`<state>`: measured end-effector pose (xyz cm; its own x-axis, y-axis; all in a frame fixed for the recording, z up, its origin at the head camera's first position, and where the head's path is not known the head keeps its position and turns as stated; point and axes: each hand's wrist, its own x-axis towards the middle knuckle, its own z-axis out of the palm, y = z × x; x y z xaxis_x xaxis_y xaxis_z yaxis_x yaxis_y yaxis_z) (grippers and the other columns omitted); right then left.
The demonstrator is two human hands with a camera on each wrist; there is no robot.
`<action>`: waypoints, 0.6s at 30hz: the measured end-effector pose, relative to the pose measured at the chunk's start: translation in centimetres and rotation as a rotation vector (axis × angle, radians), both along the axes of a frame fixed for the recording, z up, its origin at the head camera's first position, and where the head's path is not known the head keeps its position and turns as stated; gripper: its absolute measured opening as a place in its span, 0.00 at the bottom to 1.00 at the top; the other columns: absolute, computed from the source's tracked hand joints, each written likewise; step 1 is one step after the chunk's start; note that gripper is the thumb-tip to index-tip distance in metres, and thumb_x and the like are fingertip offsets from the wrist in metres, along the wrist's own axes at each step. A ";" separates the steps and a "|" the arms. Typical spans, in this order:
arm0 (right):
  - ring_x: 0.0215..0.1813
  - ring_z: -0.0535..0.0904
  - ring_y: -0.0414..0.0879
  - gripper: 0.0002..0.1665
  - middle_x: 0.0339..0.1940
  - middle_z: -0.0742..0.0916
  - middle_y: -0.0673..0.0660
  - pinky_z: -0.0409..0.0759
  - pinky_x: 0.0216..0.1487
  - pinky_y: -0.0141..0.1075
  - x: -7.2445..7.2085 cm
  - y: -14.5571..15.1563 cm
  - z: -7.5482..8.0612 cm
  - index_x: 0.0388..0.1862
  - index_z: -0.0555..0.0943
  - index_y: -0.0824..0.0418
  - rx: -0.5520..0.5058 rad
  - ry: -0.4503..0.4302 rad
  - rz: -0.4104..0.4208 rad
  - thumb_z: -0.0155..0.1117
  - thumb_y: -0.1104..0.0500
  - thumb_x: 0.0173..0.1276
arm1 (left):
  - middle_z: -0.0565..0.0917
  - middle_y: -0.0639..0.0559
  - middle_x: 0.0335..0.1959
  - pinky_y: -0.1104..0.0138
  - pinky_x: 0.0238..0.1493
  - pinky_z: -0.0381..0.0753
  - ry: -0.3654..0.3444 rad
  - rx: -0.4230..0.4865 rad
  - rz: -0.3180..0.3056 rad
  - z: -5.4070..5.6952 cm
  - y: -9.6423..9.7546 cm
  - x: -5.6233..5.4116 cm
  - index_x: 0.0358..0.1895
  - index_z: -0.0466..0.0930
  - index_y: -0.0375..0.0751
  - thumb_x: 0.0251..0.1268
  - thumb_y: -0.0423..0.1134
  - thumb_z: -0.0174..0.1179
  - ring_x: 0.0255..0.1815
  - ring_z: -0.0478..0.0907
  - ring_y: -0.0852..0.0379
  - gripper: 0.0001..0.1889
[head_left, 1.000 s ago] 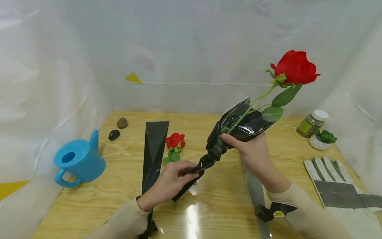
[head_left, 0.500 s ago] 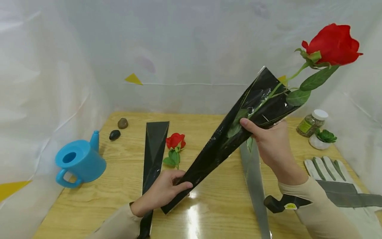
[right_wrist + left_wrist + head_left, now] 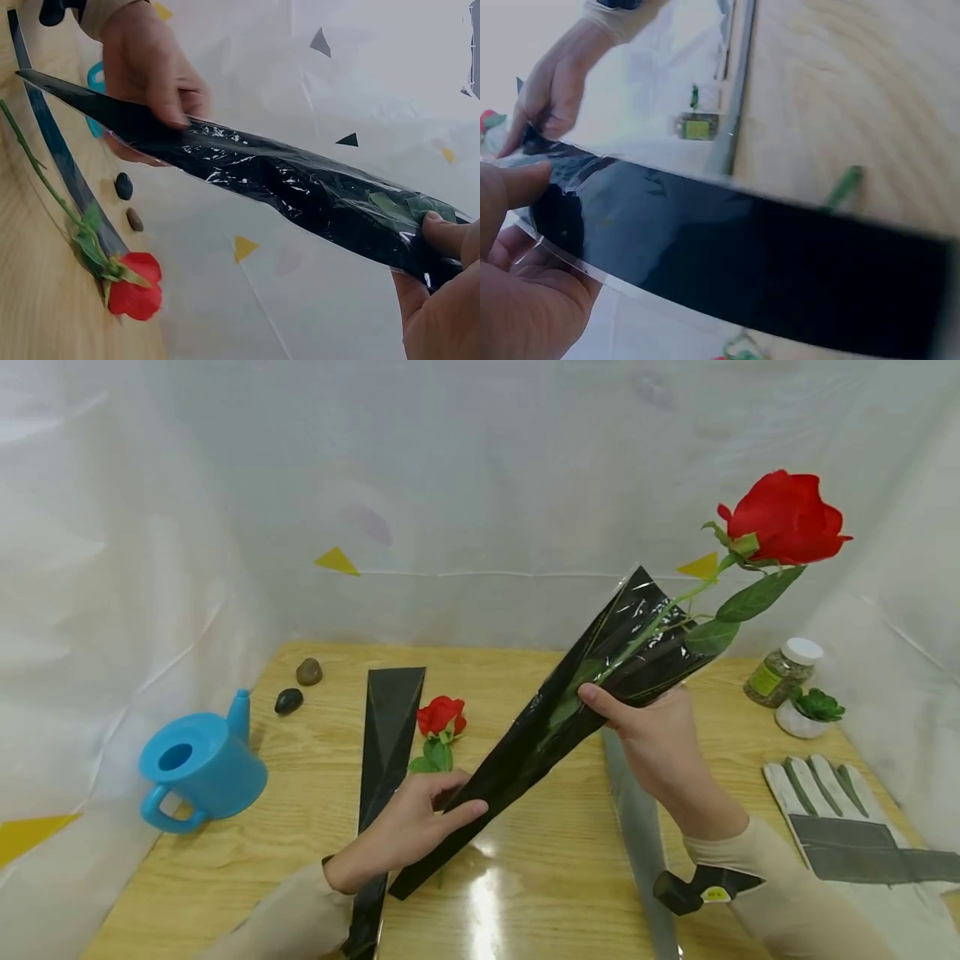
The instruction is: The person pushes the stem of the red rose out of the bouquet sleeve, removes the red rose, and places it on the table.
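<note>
A long-stemmed red rose (image 3: 786, 520) slants up to the right in a black flower sleeve (image 3: 517, 764) with a clear front. Its bloom and upper leaves stand above the sleeve's mouth, while the lower stem is inside. My right hand (image 3: 663, 747) grips the sleeve just below the mouth, thumb on the front over the stem. Lower down, my left hand (image 3: 412, 828) holds the narrow part between thumb and fingers. In the right wrist view the sleeve's clear film (image 3: 285, 180) looks wrinkled and stretches from hand to hand. The stem's lower end cannot be made out.
Another red rose (image 3: 442, 717) and a flat black sleeve (image 3: 390, 727) lie on the table, with a grey sleeve (image 3: 637, 835) to the right. Around them are a blue watering can (image 3: 202, 764), two stones (image 3: 288, 700), a jar (image 3: 783, 672), a potted succulent (image 3: 813, 710) and gloves (image 3: 840, 827).
The sleeve was bunched and twisted between my hands; now it is drawn out straight. My right hand rose to the right with the rose, then came partly back down and left.
</note>
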<state>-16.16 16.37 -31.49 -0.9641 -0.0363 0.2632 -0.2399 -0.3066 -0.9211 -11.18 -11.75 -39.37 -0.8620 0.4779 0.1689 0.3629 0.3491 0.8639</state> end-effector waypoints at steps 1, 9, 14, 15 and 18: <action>0.32 0.76 0.40 0.21 0.36 0.84 0.53 0.79 0.33 0.33 0.0 -0.2 -0.1 0.53 0.78 0.64 0.014 -0.002 0.006 0.69 0.74 0.62 | 0.58 0.60 0.18 0.69 0.26 0.61 0.021 0.006 0.006 0.2 0.1 0.0 0.25 0.72 0.49 0.70 0.52 0.61 0.20 0.57 0.63 0.17; 0.52 0.82 0.51 0.32 0.54 0.82 0.60 0.81 0.48 0.42 0.7 -1.7 -1.4 0.64 0.72 0.62 0.052 -0.034 0.087 0.68 0.74 0.63 | 0.84 0.62 0.33 0.69 0.39 0.78 -0.059 0.066 -0.035 1.2 0.9 0.2 0.44 0.85 0.50 0.69 0.45 0.63 0.33 0.79 0.65 0.07; 0.52 0.81 0.52 0.32 0.54 0.82 0.61 0.82 0.47 0.43 0.8 -2.2 -2.2 0.64 0.72 0.61 0.085 -0.058 0.086 0.70 0.72 0.62 | 0.86 0.56 0.45 0.64 0.43 0.81 -0.117 0.089 -0.048 1.2 1.4 0.5 0.54 0.84 0.48 0.69 0.41 0.63 0.44 0.84 0.60 0.13; 0.53 0.81 0.52 0.33 0.55 0.82 0.61 0.82 0.48 0.43 0.8 -2.2 -2.3 0.65 0.71 0.60 0.088 -0.060 0.087 0.70 0.72 0.62 | 0.86 0.57 0.45 0.64 0.43 0.81 -0.116 0.086 -0.041 1.2 1.4 0.6 0.53 0.84 0.48 0.69 0.41 0.63 0.44 0.83 0.60 0.12; 0.57 0.78 0.55 0.39 0.59 0.78 0.63 0.80 0.50 0.45 0.8 -2.5 -2.6 0.68 0.67 0.58 0.081 -0.055 0.101 0.71 0.73 0.60 | 0.86 0.59 0.43 0.64 0.42 0.81 -0.104 0.087 -0.024 1.2 1.6 0.7 0.50 0.85 0.48 0.69 0.40 0.63 0.42 0.83 0.60 0.09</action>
